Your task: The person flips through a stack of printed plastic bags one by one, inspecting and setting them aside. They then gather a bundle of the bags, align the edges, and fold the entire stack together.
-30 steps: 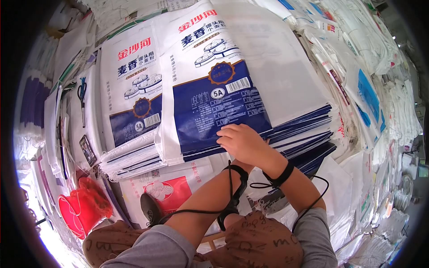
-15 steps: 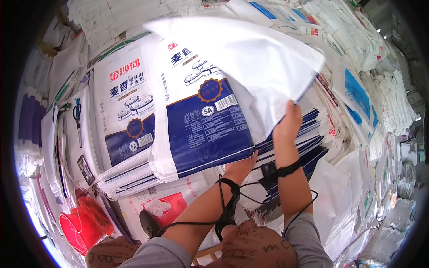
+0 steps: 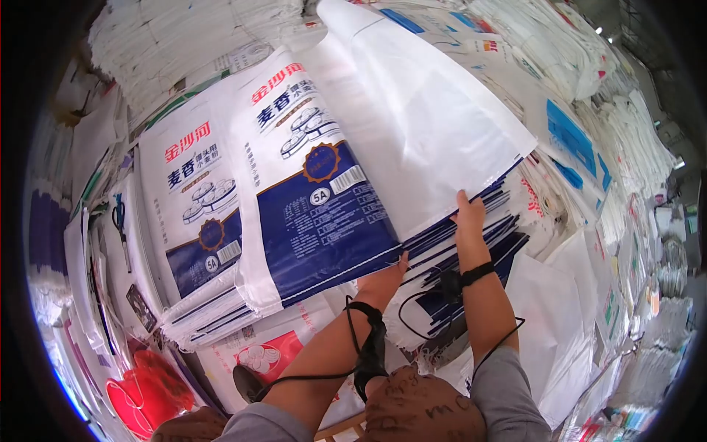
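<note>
A stack of flat woven flour bags lies before me, white with a navy lower band and red Chinese lettering. On its top, a printed flour bag sits at the middle, and a similar bag is to its left. A bag turned white side up slopes away to the right, its far end raised. My right hand is closed at this white bag's near edge. My left hand grips the printed bag's near edge, thumb up at the corner; its other fingers are hidden underneath.
Scissors with dark handles and a phone-like dark object lie left of the stack. Red netting is at lower left. More piled white bags stand behind and to the right. Black cables hang from both wrists.
The white bag's raised sheet has come down and spread flatter to the right. My right hand has lowered with its edge. My left hand stays at the printed bag's near edge.
</note>
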A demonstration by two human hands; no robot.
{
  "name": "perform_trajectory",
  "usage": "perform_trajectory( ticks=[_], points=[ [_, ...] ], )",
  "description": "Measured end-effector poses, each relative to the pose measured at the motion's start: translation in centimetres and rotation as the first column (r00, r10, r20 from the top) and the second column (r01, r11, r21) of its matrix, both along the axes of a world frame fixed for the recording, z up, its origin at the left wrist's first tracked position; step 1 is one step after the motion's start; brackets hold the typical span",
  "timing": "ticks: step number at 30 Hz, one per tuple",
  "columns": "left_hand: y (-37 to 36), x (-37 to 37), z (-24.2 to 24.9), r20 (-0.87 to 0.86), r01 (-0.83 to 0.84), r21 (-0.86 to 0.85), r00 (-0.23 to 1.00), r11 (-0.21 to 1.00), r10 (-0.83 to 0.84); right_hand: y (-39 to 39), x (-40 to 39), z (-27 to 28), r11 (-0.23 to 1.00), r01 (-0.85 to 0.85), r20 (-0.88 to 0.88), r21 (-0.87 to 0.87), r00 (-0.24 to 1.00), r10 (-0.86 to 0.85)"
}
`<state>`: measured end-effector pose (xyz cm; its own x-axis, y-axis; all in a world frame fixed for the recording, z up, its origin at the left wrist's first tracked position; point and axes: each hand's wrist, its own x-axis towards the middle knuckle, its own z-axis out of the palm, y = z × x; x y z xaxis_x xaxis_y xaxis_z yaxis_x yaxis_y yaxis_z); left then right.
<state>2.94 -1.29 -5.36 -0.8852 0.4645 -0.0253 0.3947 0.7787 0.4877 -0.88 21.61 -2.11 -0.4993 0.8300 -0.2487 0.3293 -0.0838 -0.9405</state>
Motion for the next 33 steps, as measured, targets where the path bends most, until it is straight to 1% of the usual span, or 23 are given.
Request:
perform_trajectory(
  ticks=[1,2,3,4,5,6,7,8,9,10,11,15,16,17,18,20,21,22,23,24,25,28,33],
  points=[
    [0.2,0.5,-3.2,-0.106,-0.010,-0.020,0.994,1.000,0.008,-0.4,0.1,-0.1,0.994,0.001,-0.060,0.112,0.998,0.006],
    [0.0,0.3,-6.5,0.029,-0.006,-0.044,1.000,0.999,0.008,-1.0,0.5,-0.1,0.973,0.030,-0.113,0.227,0.994,-0.005],
    [-0.2,0.5,-8.8,0.171,0.038,-0.064,0.985,0.997,-0.027,-1.0,0.9,0.4,0.918,0.081,-0.044,0.389,0.997,-0.069],
    [-1.2,-0.8,-1.1,0.426,0.376,-0.200,0.865,0.905,-0.265,-0.7,1.5,0.7,0.835,0.116,0.040,0.538,0.986,-0.162],
    [-1.5,-0.7,-1.4,0.341,0.309,-0.109,0.904,0.945,-0.257,-0.7,2.4,2.4,0.822,0.175,0.018,0.542,0.975,-0.220],
    [-0.9,-0.9,2.0,0.529,0.324,-0.228,0.833,0.918,-0.163,0.3,3.8,4.1,0.808,0.222,-0.002,0.546,0.965,-0.264],
    [-1.3,-1.0,-0.9,0.099,0.371,-0.250,0.929,0.894,-0.357,3.8,5.9,3.6,0.781,0.265,0.007,0.565,0.945,-0.326],
    [-1.4,-0.9,-3.6,-0.064,0.341,-0.383,0.917,0.859,-0.393,6.9,8.1,2.8,0.709,0.348,-0.027,0.614,0.906,-0.422],
    [-1.6,-0.5,-2.6,-0.315,0.280,-0.503,0.821,0.818,-0.475,8.9,10.6,2.4,0.634,0.411,-0.062,0.655,0.865,-0.497],
    [-0.4,-0.4,-0.4,-0.206,0.010,-0.019,0.978,1.000,-0.014,7.1,14.1,7.8,0.667,0.440,-0.055,0.602,0.855,-0.515],
    [-0.2,-0.3,0.2,-0.206,-0.003,-0.028,0.978,1.000,-0.003,12.1,19.7,5.0,0.673,0.427,0.055,0.604,0.820,-0.570],
    [-0.4,-0.7,-0.8,-0.389,0.003,-0.027,0.921,1.000,-0.014,14.1,43.2,7.2,0.637,0.617,0.123,0.463,0.667,-0.735],
    [-0.5,-0.9,-1.2,-0.436,0.014,-0.062,0.899,0.998,-0.040,15.4,52.1,5.0,0.590,0.599,0.168,0.541,0.611,-0.774],
    [-0.5,-0.9,-1.1,-0.327,0.024,-0.084,0.944,0.996,-0.050,10.5,54.5,8.6,0.623,0.655,0.256,0.428,0.574,-0.778],
    [-0.6,-1.0,-0.7,-0.221,0.031,-0.103,0.974,0.994,-0.053,9.2,61.6,7.1,0.608,0.715,0.148,0.346,0.598,-0.788],
    [-0.7,-0.9,-2.0,-0.258,0.010,-0.080,0.966,0.997,-0.030,5.2,74.7,4.4,0.547,0.704,0.191,0.452,0.523,-0.831],
    [-1.0,-1.4,-5.3,-0.291,0.040,-0.105,0.954,0.994,-0.069,2.5,80.5,4.1,0.570,0.592,0.392,0.570,0.414,-0.822],
    [-1.0,-1.7,-6.9,-0.324,0.066,-0.130,0.940,0.989,-0.105,-1.9,79.1,7.2,0.614,0.401,0.602,0.680,0.173,-0.780],
    [-0.7,-1.6,-5.2,-0.332,0.056,-0.126,0.938,0.990,-0.095,-5.1,79.8,8.3,0.661,0.349,0.673,0.664,0.106,-0.732],
    [-0.4,-1.0,-2.0,-0.261,0.002,-0.106,0.965,0.994,-0.030,-7.2,81.7,8.5,0.739,0.313,0.717,0.597,0.204,-0.666],
    [-0.3,-0.5,0.2,-0.183,-0.049,-0.094,0.983,0.994,0.031,-9.2,82.5,8.6,0.757,0.300,0.749,0.580,0.169,-0.641],
    [-0.3,-0.4,1.9,-0.099,-0.023,-0.112,0.995,0.993,0.012,-13.1,82.7,9.7,0.751,0.313,0.787,0.581,0.018,-0.616],
    [-0.5,-0.4,0.8,-0.137,-0.048,-0.058,0.990,0.997,0.040,-13.5,82.6,13.6,0.674,0.331,0.746,0.660,-0.181,-0.641]
  ],
)
